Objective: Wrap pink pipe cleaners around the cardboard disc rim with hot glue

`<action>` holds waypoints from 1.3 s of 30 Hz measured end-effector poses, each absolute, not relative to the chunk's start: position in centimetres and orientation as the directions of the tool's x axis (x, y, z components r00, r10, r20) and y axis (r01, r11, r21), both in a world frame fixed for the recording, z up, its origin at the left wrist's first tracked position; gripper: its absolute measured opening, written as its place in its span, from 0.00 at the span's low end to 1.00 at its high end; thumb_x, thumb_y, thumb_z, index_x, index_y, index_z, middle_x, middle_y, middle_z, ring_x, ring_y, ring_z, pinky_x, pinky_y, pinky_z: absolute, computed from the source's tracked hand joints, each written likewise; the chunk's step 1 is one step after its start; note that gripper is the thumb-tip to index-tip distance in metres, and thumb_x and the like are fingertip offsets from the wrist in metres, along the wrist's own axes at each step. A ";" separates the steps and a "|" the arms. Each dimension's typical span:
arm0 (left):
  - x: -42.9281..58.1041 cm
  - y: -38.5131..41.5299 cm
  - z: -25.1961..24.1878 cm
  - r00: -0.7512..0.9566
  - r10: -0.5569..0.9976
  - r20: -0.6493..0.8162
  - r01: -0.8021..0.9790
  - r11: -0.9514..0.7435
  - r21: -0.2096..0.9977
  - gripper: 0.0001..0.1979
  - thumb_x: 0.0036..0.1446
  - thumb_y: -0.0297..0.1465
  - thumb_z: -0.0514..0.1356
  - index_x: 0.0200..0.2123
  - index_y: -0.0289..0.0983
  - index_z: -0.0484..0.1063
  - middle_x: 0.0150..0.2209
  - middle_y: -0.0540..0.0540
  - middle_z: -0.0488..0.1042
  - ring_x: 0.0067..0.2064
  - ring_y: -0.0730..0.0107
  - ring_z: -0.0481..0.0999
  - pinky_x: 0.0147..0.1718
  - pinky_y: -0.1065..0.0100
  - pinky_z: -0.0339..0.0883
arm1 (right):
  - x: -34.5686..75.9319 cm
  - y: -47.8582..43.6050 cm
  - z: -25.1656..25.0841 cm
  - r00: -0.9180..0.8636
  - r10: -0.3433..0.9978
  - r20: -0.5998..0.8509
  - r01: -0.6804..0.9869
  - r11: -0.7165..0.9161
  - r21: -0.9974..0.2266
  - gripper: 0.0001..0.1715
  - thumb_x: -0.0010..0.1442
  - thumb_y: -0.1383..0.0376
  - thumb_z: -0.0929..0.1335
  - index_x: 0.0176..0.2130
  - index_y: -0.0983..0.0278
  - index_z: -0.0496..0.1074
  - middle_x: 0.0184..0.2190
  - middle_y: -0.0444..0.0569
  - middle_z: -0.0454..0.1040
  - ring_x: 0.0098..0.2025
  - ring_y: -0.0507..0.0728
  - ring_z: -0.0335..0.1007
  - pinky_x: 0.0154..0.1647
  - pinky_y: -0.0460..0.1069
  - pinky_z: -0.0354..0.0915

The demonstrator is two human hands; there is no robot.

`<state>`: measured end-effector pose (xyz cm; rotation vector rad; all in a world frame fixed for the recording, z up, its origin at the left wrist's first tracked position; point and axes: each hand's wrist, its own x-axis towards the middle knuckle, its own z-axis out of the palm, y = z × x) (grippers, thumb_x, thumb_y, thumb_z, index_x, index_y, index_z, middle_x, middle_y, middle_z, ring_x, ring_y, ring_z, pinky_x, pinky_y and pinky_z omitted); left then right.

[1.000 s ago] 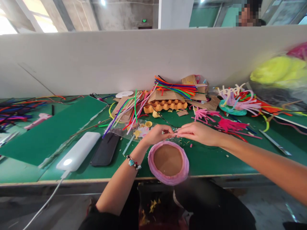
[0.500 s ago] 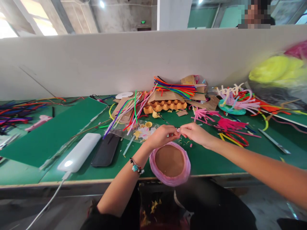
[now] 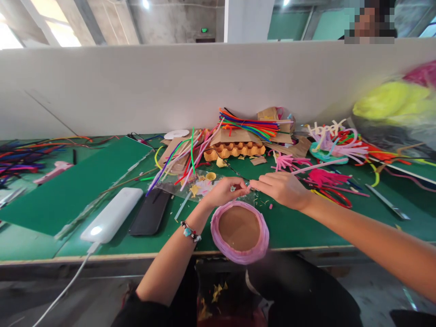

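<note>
A light pink pipe cleaner (image 3: 318,166) sticks out to the right past my right hand (image 3: 281,188), whose fingers are closed around it. Its other end meets the closed fingertips of my left hand (image 3: 229,190), so the two hands almost touch. Just below them, at the table's front edge, is a round piece (image 3: 265,247) with a pink pipe-cleaner wall around a brown cardboard base (image 3: 239,227). A small pink scrap (image 3: 270,206) lies beside it on the green table. My fingers partly hide the point where the hands meet.
Behind my hands are an orange egg carton (image 3: 235,151) and a bundle of coloured pipe cleaners (image 3: 248,123). A black phone (image 3: 150,215) and a white power bank (image 3: 112,215) with a cable lie left. To the right are a utility knife (image 3: 388,202) and pink pipe cleaners (image 3: 327,178).
My right hand has turned over slightly, and the pink pipe cleaner now shows extending to its right. My left hand has shifted a little left. The round piece has hardly moved.
</note>
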<state>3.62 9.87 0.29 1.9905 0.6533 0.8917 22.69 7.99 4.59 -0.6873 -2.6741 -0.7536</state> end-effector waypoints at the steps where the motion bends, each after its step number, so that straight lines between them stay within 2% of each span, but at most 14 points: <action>1: 3.6 9.9 0.3 0.609 0.710 0.354 0.128 -0.528 0.840 0.20 0.50 0.46 0.57 0.23 0.33 0.65 0.22 0.52 0.64 0.25 0.77 0.62 0.28 0.73 0.57 | 22.6 7.9 4.7 -0.834 0.409 0.371 0.539 0.749 0.385 0.18 0.61 0.70 0.55 0.31 0.64 0.71 0.20 0.45 0.67 0.23 0.50 0.59 0.24 0.46 0.50; 3: 3.5 9.9 0.2 0.602 0.707 0.371 0.164 -0.565 0.809 0.19 0.51 0.45 0.56 0.23 0.33 0.66 0.22 0.52 0.64 0.26 0.76 0.62 0.28 0.73 0.57 | 22.2 7.8 4.8 -0.764 0.548 0.340 0.630 0.748 0.210 0.17 0.61 0.67 0.56 0.29 0.64 0.70 0.22 0.46 0.67 0.25 0.51 0.60 0.26 0.46 0.51; 5: 3.5 9.9 0.2 0.601 0.694 0.396 0.202 -0.612 0.764 0.19 0.52 0.44 0.55 0.23 0.33 0.66 0.22 0.51 0.65 0.26 0.76 0.62 0.28 0.74 0.58 | 21.9 7.6 4.9 -0.677 0.692 0.253 0.703 0.709 -0.055 0.15 0.60 0.65 0.57 0.28 0.64 0.68 0.25 0.47 0.67 0.28 0.52 0.61 0.29 0.47 0.53; 7: 3.5 9.9 0.2 0.614 0.663 0.428 0.233 -0.670 0.705 0.19 0.54 0.43 0.53 0.24 0.33 0.67 0.22 0.51 0.65 0.25 0.76 0.62 0.27 0.74 0.57 | 21.6 7.5 5.0 -0.626 0.765 0.149 0.726 0.642 -0.247 0.14 0.58 0.64 0.58 0.26 0.64 0.66 0.24 0.45 0.66 0.27 0.51 0.60 0.28 0.46 0.53; 12: 3.9 10.1 0.3 0.628 0.595 0.501 0.323 -0.786 0.527 0.17 0.57 0.40 0.51 0.24 0.34 0.68 0.23 0.49 0.66 0.25 0.75 0.63 0.28 0.73 0.57 | 21.3 7.3 5.1 -0.575 0.817 0.037 0.753 0.546 -0.367 0.18 0.60 0.63 0.54 0.21 0.62 0.56 0.14 0.37 0.52 0.16 0.47 0.50 0.18 0.43 0.49; 15: 4.0 10.2 0.3 0.613 0.585 0.531 0.321 -0.798 0.509 0.17 0.57 0.39 0.51 0.24 0.33 0.67 0.23 0.48 0.67 0.26 0.75 0.63 0.29 0.72 0.57 | 21.3 7.3 5.1 -0.566 0.824 0.030 0.760 0.535 -0.367 0.19 0.61 0.63 0.51 0.21 0.62 0.56 0.14 0.37 0.51 0.15 0.46 0.48 0.16 0.43 0.49; 18: 3.9 10.1 0.3 0.617 0.625 0.478 0.282 -0.742 0.608 0.18 0.57 0.41 0.52 0.23 0.34 0.67 0.23 0.50 0.66 0.26 0.76 0.63 0.28 0.73 0.57 | 21.5 7.3 5.3 -0.572 0.818 0.067 0.765 0.561 -0.316 0.16 0.60 0.63 0.55 0.22 0.63 0.59 0.16 0.39 0.57 0.18 0.47 0.54 0.19 0.44 0.49; 20: 3.8 10.0 0.3 0.613 0.662 0.430 0.236 -0.673 0.701 0.18 0.55 0.42 0.53 0.23 0.33 0.66 0.22 0.51 0.64 0.25 0.76 0.62 0.27 0.73 0.57 | 21.9 7.3 5.5 -0.612 0.783 0.116 0.752 0.621 -0.221 0.12 0.57 0.66 0.58 0.25 0.64 0.64 0.20 0.43 0.64 0.21 0.49 0.57 0.21 0.45 0.48; 23: 3.6 9.8 0.5 0.620 0.701 0.352 0.164 -0.555 0.816 0.19 0.51 0.45 0.56 0.22 0.33 0.65 0.21 0.53 0.63 0.25 0.77 0.61 0.27 0.74 0.56 | 22.6 7.3 5.7 -0.786 0.578 0.219 0.613 0.775 0.156 0.13 0.57 0.72 0.57 0.30 0.64 0.68 0.24 0.46 0.69 0.22 0.49 0.59 0.22 0.47 0.46; 25: 3.4 9.8 0.7 0.654 0.700 0.287 0.131 -0.478 0.869 0.20 0.49 0.46 0.57 0.22 0.33 0.65 0.21 0.53 0.63 0.25 0.77 0.61 0.27 0.74 0.57 | 22.9 7.3 5.7 -0.882 0.401 0.246 0.470 0.780 0.413 0.16 0.59 0.72 0.56 0.33 0.63 0.70 0.24 0.46 0.71 0.22 0.48 0.60 0.21 0.46 0.47; 26: 3.4 9.8 0.8 0.674 0.692 0.259 0.115 -0.445 0.888 0.20 0.47 0.46 0.58 0.22 0.33 0.65 0.21 0.53 0.63 0.25 0.77 0.61 0.26 0.74 0.56 | 22.9 7.3 5.8 -0.904 0.346 0.252 0.427 0.764 0.483 0.16 0.60 0.71 0.56 0.34 0.62 0.70 0.24 0.45 0.72 0.22 0.48 0.60 0.21 0.46 0.47; 31: 3.3 9.9 0.9 0.753 0.638 0.160 0.087 -0.338 0.937 0.23 0.43 0.50 0.59 0.21 0.33 0.64 0.20 0.54 0.62 0.24 0.78 0.59 0.25 0.74 0.54 | 22.9 7.4 5.8 -0.948 0.219 0.233 0.317 0.730 0.605 0.15 0.61 0.69 0.57 0.37 0.59 0.71 0.22 0.42 0.71 0.21 0.47 0.60 0.19 0.46 0.47; 36: 3.5 10.1 0.4 0.771 0.625 0.123 0.113 -0.325 0.939 0.24 0.43 0.50 0.58 0.22 0.32 0.65 0.21 0.53 0.63 0.25 0.77 0.59 0.26 0.73 0.54 | 23.2 7.6 5.8 -0.984 0.070 0.164 0.171 0.640 0.749 0.15 0.60 0.72 0.58 0.36 0.63 0.71 0.21 0.43 0.71 0.22 0.48 0.61 0.20 0.46 0.48; 39: 3.6 10.1 0.3 0.775 0.621 0.120 0.126 -0.337 0.933 0.22 0.44 0.49 0.59 0.22 0.32 0.65 0.21 0.53 0.63 0.25 0.78 0.59 0.25 0.73 0.53 | 23.5 7.7 5.9 -0.993 0.002 0.119 0.094 0.633 0.769 0.13 0.58 0.74 0.59 0.35 0.66 0.71 0.19 0.44 0.70 0.22 0.48 0.62 0.20 0.46 0.49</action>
